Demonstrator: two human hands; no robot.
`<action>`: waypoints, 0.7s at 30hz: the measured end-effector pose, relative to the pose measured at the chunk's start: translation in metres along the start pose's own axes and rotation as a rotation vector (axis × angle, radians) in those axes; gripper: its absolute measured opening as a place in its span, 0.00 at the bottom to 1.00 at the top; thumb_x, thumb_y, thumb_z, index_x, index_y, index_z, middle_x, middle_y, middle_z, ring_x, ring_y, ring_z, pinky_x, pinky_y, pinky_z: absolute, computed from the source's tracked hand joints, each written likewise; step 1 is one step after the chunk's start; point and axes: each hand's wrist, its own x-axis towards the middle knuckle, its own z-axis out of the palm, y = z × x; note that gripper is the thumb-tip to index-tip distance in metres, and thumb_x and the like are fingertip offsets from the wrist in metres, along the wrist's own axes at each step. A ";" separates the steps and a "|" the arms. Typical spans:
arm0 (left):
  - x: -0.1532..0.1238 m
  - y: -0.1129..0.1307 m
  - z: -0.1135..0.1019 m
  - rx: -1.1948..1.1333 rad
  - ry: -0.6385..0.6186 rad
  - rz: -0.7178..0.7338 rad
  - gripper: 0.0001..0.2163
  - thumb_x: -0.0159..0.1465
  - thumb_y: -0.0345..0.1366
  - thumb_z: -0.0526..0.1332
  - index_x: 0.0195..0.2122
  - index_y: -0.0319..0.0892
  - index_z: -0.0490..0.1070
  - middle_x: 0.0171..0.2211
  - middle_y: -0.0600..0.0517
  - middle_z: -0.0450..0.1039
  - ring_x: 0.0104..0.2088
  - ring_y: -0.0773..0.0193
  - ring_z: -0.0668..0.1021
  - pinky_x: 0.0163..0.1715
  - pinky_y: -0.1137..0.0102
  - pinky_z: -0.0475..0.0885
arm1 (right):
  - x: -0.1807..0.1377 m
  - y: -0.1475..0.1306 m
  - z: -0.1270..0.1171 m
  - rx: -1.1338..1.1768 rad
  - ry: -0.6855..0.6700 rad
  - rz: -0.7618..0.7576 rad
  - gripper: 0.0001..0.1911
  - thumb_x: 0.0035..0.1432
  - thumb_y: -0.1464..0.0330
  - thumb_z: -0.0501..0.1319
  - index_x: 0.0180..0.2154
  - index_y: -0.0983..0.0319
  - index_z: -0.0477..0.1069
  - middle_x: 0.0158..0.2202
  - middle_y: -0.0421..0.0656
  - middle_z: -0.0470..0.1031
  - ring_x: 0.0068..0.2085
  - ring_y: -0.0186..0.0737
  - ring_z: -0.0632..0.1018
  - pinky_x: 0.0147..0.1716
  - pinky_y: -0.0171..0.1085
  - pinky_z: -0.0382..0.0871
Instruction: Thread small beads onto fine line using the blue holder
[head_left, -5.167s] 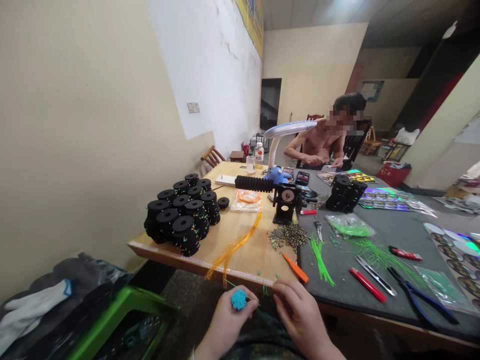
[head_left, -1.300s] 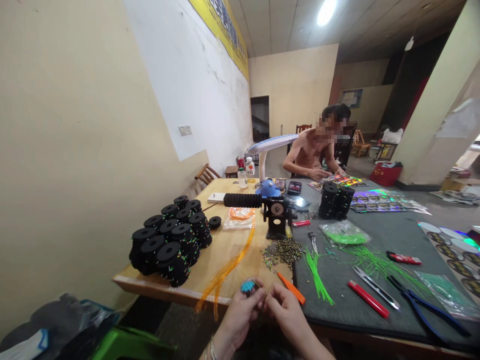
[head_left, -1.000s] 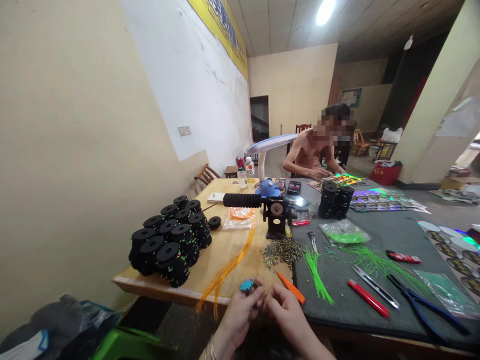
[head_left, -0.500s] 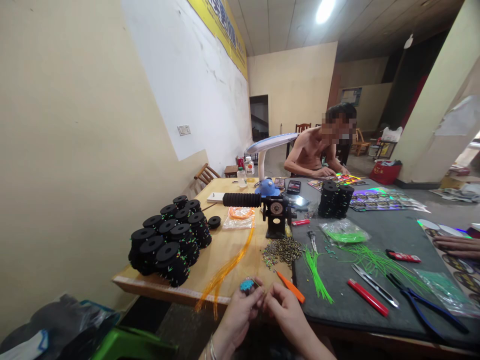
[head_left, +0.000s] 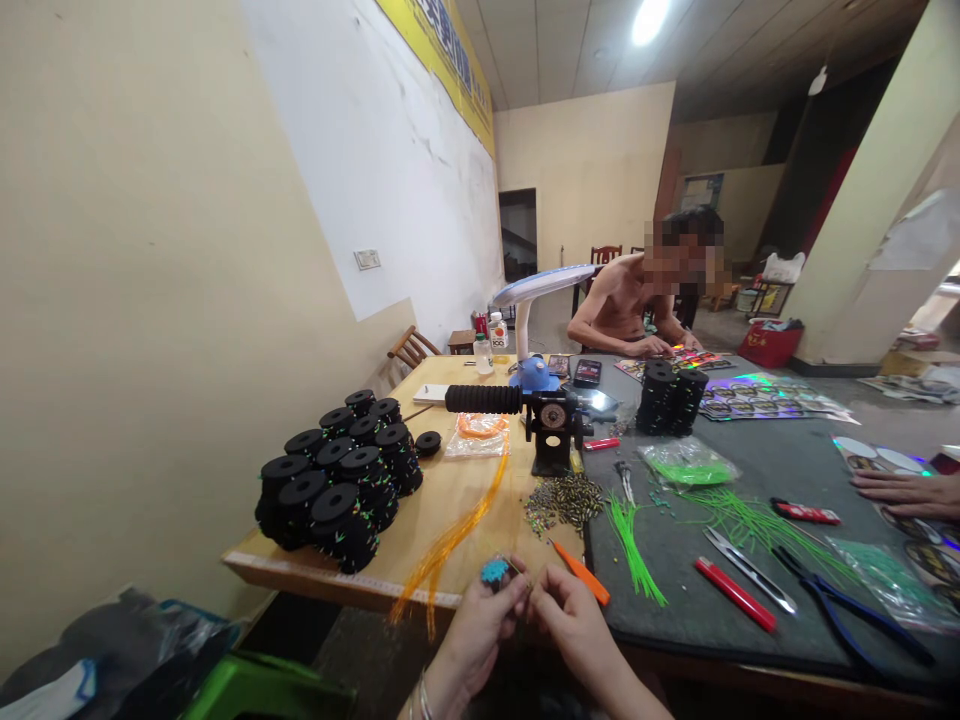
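Note:
Both my hands meet at the table's near edge. My left hand (head_left: pixel 480 630) is closed, pinching a small blue spiky piece (head_left: pixel 494 571) at its fingertips. My right hand (head_left: pixel 574 625) is closed too, its fingertips pressed against the left hand's; what it pinches is too small to make out. An orange stick (head_left: pixel 579 572) lies just beyond my right hand. A pile of small dark beads (head_left: pixel 564 499) sits further in, beside a bundle of green strands (head_left: pixel 634 540) and orange strands (head_left: pixel 450 540).
Stacks of black foam spools (head_left: pixel 337 480) stand on the left of the wooden table (head_left: pixel 420 590). A black winder (head_left: pixel 551 425) stands mid-table. Red cutters (head_left: pixel 735 595), scissors (head_left: pixel 750 572) and blue pliers (head_left: pixel 847 605) lie on the grey mat. A person sits at the far end; another person's hand (head_left: pixel 904 492) rests at right.
My hands rose from below the table edge and came together, fingertips touching. Since half a second ago they hold still; the other person's hand at right reached further in.

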 end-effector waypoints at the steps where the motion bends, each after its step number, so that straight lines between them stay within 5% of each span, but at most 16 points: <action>1: 0.000 0.000 0.000 0.001 0.004 -0.003 0.20 0.44 0.44 0.76 0.33 0.39 0.74 0.18 0.60 0.64 0.20 0.74 0.66 0.19 0.78 0.54 | 0.000 -0.001 0.000 -0.001 -0.005 0.000 0.20 0.53 0.52 0.60 0.23 0.59 0.61 0.20 0.36 0.67 0.22 0.32 0.65 0.23 0.32 0.58; 9: -0.004 0.004 0.006 -0.033 0.016 0.008 0.22 0.41 0.44 0.77 0.33 0.38 0.74 0.18 0.60 0.65 0.20 0.73 0.67 0.20 0.78 0.57 | -0.001 -0.004 -0.001 0.011 -0.004 0.005 0.21 0.53 0.49 0.59 0.24 0.59 0.59 0.20 0.36 0.65 0.23 0.33 0.64 0.22 0.32 0.57; 15: 0.000 0.001 0.002 -0.023 0.021 -0.004 0.22 0.43 0.45 0.76 0.32 0.38 0.72 0.17 0.60 0.62 0.18 0.76 0.61 0.17 0.79 0.45 | -0.003 -0.006 0.000 0.055 -0.034 0.028 0.18 0.52 0.54 0.60 0.24 0.59 0.60 0.20 0.36 0.66 0.22 0.32 0.63 0.21 0.31 0.56; 21: 0.002 0.001 -0.001 -0.017 0.008 -0.007 0.22 0.43 0.45 0.76 0.33 0.38 0.72 0.17 0.60 0.62 0.18 0.77 0.60 0.17 0.78 0.43 | -0.003 -0.006 0.000 0.059 -0.029 0.024 0.17 0.52 0.55 0.60 0.24 0.59 0.61 0.20 0.36 0.66 0.21 0.32 0.63 0.21 0.32 0.55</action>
